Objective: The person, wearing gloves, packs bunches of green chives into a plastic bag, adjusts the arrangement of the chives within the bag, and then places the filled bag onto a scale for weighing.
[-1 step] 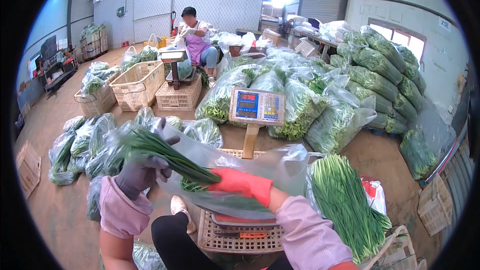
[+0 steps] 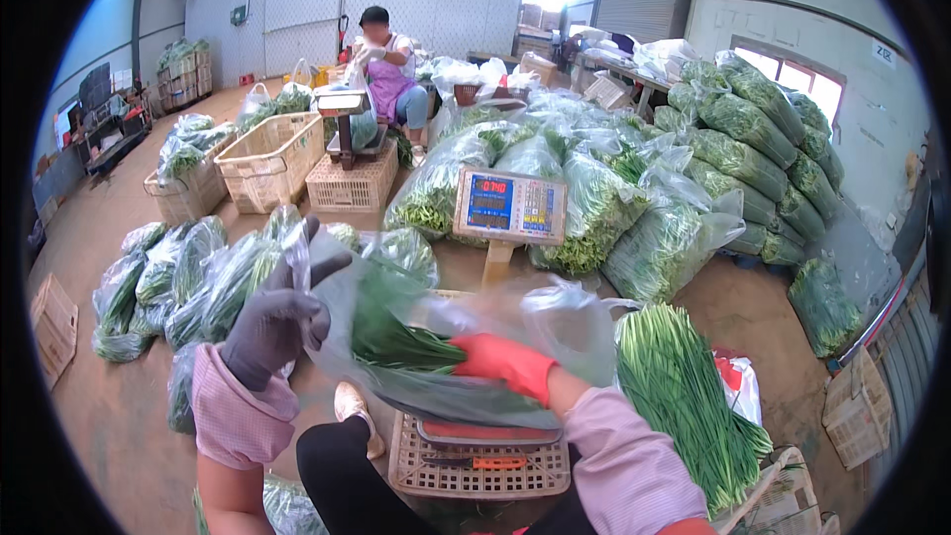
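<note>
My left hand (image 2: 269, 327), in a grey glove, has its fingers closed on the left edge of a clear plastic bag (image 2: 436, 404). My right hand (image 2: 507, 365), in a red rubber glove, grips a bunch of garlic chives (image 2: 401, 345) by one end, inside the bag. The bag and the leaf ends are smeared by motion. Beneath them is a bench scale with a red-topped platform (image 2: 485, 433) and a lit display (image 2: 510, 206) on a post. To the right lies a large heap of loose garlic chives (image 2: 684, 396).
An orange-handled knife (image 2: 485, 463) lies on the upturned crate (image 2: 426, 481) under the scale. Bagged greens (image 2: 168, 277) sit on the floor at left; larger filled bags (image 2: 594, 213) stand beyond the display. A co-worker (image 2: 391, 84) sits behind a second scale (image 2: 342, 104).
My left hand has let go of the chives and now holds the bag's edge. With my right hand, the bunch has moved right and into the bag.
</note>
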A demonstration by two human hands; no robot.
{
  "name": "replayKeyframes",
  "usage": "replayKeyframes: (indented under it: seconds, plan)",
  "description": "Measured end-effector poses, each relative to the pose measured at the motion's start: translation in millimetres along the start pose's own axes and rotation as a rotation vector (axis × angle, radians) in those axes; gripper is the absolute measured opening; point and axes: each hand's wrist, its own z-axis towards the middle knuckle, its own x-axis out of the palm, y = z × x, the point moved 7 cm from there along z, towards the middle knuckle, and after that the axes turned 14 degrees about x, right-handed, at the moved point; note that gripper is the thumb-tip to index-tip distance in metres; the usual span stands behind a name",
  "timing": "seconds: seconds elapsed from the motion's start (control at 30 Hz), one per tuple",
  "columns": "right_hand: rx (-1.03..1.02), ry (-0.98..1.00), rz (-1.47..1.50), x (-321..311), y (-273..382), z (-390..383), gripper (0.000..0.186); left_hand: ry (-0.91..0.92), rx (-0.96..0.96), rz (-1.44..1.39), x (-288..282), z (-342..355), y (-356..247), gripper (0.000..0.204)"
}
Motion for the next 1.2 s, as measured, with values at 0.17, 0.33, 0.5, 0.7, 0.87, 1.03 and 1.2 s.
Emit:
replayKeyframes:
  seconds: [0.17, 0.33, 0.5, 0.7, 0.87, 1.03, 1.2]
  plan:
    - [0.017, -0.514, -0.315, -56.1, -100.6, -26.8, 0.034, 0.018, -0.043, 0.06, 28.5, 19.8, 3.8, 0.088]
    - [0.059, -0.481, 0.018, -89.4, -60.3, -84.9, 0.065, -0.021, -0.085, 0.222, 21.0, 12.2, 11.6, 0.076]
    - [-0.229, -0.521, 0.814, -92.0, -32.4, -177.8, 0.031, -0.161, 0.098, 0.676, -7.1, -8.5, -11.0, 0.036]
    - [-0.042, -1.042, 0.84, -73.4, -76.9, -310.4, 0.027, -0.529, 0.829, 0.398, -50.8, -49.4, -46.9, 0.027]
    - [0.417, -1.322, 0.98, -37.7, -192.0, -415.1, 0.027, -0.587, 0.932, 0.386, -31.2, -62.1, 16.5, 0.028]
    - [0.638, -1.539, 0.941, -12.9, -239.6, -503.5, 0.033, -0.738, 0.691, 0.59, -122.1, -109.6, 77.2, 0.034]
    - [0.938, -1.555, 0.735, 31.0, -315.5, -578.0, 0.037, -0.414, 0.096, 1.77, -156.9, -90.3, 110.0, 0.047]
